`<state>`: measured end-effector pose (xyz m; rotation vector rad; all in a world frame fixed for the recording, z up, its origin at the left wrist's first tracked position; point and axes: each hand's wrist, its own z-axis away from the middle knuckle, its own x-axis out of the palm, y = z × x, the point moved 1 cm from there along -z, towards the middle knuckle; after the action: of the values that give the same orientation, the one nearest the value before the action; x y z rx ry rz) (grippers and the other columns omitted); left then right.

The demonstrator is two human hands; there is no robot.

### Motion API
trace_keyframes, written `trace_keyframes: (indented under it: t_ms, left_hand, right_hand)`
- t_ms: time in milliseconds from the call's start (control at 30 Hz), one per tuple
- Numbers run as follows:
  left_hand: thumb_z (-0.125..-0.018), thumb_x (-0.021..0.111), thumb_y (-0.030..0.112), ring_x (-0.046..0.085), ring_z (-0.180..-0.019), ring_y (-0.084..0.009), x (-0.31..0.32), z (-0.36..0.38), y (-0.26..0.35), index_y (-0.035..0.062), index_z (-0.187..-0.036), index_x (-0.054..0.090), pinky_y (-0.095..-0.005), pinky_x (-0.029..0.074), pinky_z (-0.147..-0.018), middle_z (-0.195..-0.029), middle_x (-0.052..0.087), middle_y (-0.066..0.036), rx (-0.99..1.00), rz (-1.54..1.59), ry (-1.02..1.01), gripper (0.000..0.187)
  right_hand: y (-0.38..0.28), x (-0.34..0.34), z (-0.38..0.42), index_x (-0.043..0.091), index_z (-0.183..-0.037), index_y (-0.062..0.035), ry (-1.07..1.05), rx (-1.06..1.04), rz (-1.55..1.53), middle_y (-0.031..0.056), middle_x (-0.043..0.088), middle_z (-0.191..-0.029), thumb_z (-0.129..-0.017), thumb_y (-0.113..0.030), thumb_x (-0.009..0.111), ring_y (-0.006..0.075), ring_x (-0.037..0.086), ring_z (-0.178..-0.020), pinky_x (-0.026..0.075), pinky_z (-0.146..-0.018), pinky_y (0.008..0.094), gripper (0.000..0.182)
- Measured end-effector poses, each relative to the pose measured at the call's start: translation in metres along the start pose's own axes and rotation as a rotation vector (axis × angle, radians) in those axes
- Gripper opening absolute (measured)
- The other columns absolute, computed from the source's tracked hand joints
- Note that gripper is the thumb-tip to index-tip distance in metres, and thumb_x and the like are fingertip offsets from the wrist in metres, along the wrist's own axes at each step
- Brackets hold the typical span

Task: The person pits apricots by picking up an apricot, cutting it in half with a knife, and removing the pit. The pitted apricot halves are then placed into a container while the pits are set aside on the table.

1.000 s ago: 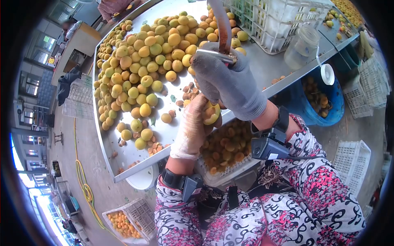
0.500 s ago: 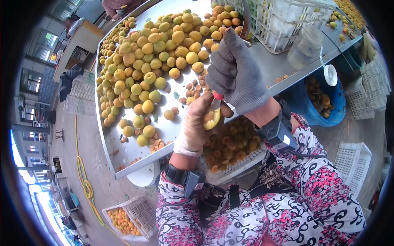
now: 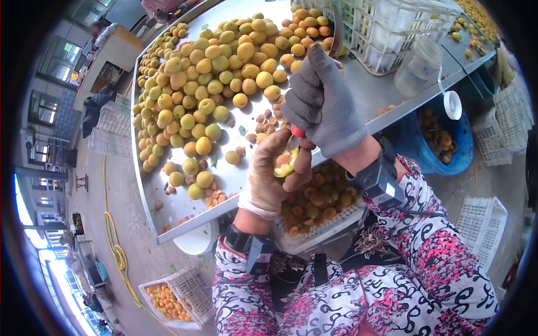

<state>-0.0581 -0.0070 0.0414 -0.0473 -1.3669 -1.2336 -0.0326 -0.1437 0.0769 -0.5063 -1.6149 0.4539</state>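
Observation:
My left hand point(image 3: 268, 176), in a pale glove with bare-looking dark fingertips, is closed around a cut apricot point(image 3: 284, 163). The apricot's open side faces up and shows a brown pit among ragged yellow-green flesh. Above it, my right hand point(image 3: 328, 106) in a grey glove makes a fist around a small red-handled knife point(image 3: 297, 132). Only the red end shows below the fist, and its metal tip reaches down to the fruit. Beyond both hands, a heap of whole apricots point(image 3: 213, 73) covers much of the metal table point(image 3: 358, 84). Loose pits point(image 3: 268, 122) lie close to my left hand.
Below the table edge stands a white crate point(image 3: 314, 238) of halved apricots. To the right are a blue tub point(image 3: 465, 143) with fruit pieces and a clear plastic jar point(image 3: 417, 67). A white crate point(image 3: 386, 33) sits on the table, and a yellow hose point(image 3: 119, 257) crosses the floor.
My left hand has turned the apricot slightly, and its brown pit now shows more plainly. The fingers of that hand have shifted around the fruit. My right hand stays almost in place.

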Motion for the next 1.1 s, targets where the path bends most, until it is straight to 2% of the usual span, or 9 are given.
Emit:
trace_keyframes:
  t_ms: [300,467,567,633,867,933,1000,1033,1100]
  left_hand:
    - [-0.091,0.05,0.029,0.05,-0.055,-0.0064,-0.005,-0.005,0.009,0.007,-0.092,0.059,-0.0171,0.033,-0.045,-0.069,0.055,-0.001,0.058,-0.307,0.09,0.024]
    - [-0.087,0.056,0.03,0.057,-0.076,-0.0072,-0.005,-0.008,0.011,0.0081,-0.104,0.057,-0.0196,0.047,-0.063,-0.085,0.056,0.0,0.142,-0.488,0.187,0.027]
    - [-0.088,0.055,0.031,0.057,-0.071,-0.0077,-0.001,-0.011,0.014,0.007,-0.103,0.058,-0.0206,0.047,-0.065,-0.082,0.055,-0.001,0.118,-0.57,0.184,0.028]
    - [-0.088,0.055,0.028,0.055,-0.064,-0.0082,0.001,-0.01,0.014,0.0062,-0.099,0.058,-0.0217,0.047,-0.062,-0.08,0.055,-0.002,0.555,-1.095,0.057,0.025]
    - [-0.086,0.052,0.011,0.052,-0.066,-0.0067,-0.015,-0.008,0.006,0.0063,-0.095,0.059,-0.0198,0.041,-0.06,-0.078,0.055,0.001,0.318,-0.461,-0.123,0.012]
    - [-0.085,0.054,0.01,0.053,-0.067,-0.0071,-0.004,-0.002,0.009,0.0064,-0.094,0.059,-0.0203,0.042,-0.062,-0.08,0.056,0.0,0.138,-0.428,0.074,0.011]
    - [-0.083,0.056,0.002,0.056,-0.067,-0.0097,-0.019,-0.006,0.008,0.0051,-0.105,0.055,-0.0235,0.048,-0.062,-0.091,0.059,-0.003,0.118,-0.363,0.007,0.022]
    - [-0.082,0.056,-0.001,0.057,-0.072,-0.0106,-0.024,-0.008,0.006,0.0051,-0.108,0.055,-0.0241,0.049,-0.065,-0.093,0.059,-0.003,0.233,-0.52,-0.076,0.027]
    - [-0.081,0.056,-0.004,0.058,-0.076,-0.0115,-0.029,-0.012,0.003,0.0051,-0.111,0.054,-0.0247,0.05,-0.069,-0.096,0.059,-0.003,0.348,-0.678,-0.164,0.031]
  right_hand:
    - [0.009,0.028,0.016,0.065,-0.085,-0.0046,-0.01,-0.077,0.378,-0.0069,0.05,-0.058,-0.088,-0.027,0.065,-0.0011,0.044,-0.051,0.032,-0.042,0.0176,0.023]
    - [0.021,0.017,0.006,0.063,-0.078,-0.0065,0.104,-0.226,0.555,-0.0057,0.049,-0.054,-0.089,-0.028,0.064,0.0005,0.044,-0.046,0.031,-0.039,0.0185,0.024]
    - [0.009,0.006,-0.004,0.044,-0.059,-0.0131,0.175,-0.053,0.111,-0.0034,0.041,-0.046,-0.09,-0.032,0.061,0.006,0.033,-0.033,0.024,-0.031,0.023,0.04]
    - [0.008,0.008,-0.004,0.044,-0.059,-0.0132,0.18,-0.062,0.051,-0.0032,0.041,-0.046,-0.09,-0.033,0.061,0.006,0.033,-0.033,0.024,-0.032,0.0229,0.04]
    - [0.008,0.023,0.013,0.053,-0.068,-0.0105,0.032,-0.043,0.286,-0.0046,0.043,-0.051,-0.09,-0.031,0.061,0.005,0.035,-0.038,0.026,-0.037,0.0208,0.032]
    - [0.014,0.02,0.013,0.059,-0.073,-0.0096,-0.038,-0.016,0.326,-0.0068,0.045,-0.054,-0.089,-0.029,0.062,0.0023,0.038,-0.044,0.027,-0.04,0.0191,0.026]
    - [0.018,0.023,0.009,0.063,-0.079,-0.0058,-0.103,-0.607,0.731,-0.0075,0.048,-0.058,-0.088,-0.03,0.064,0.0008,0.044,-0.052,0.032,-0.042,0.0187,0.025]
    - [0.015,0.022,0.011,0.063,-0.079,-0.0058,-0.101,-0.608,0.73,-0.0075,0.048,-0.058,-0.088,-0.03,0.064,0.0008,0.044,-0.052,0.032,-0.042,0.0187,0.025]
    - [0.012,0.019,0.013,0.065,-0.086,-0.002,0.043,0.006,0.364,-0.006,0.053,-0.062,-0.087,-0.029,0.066,0.0015,0.048,-0.058,0.038,-0.047,0.0192,0.027]
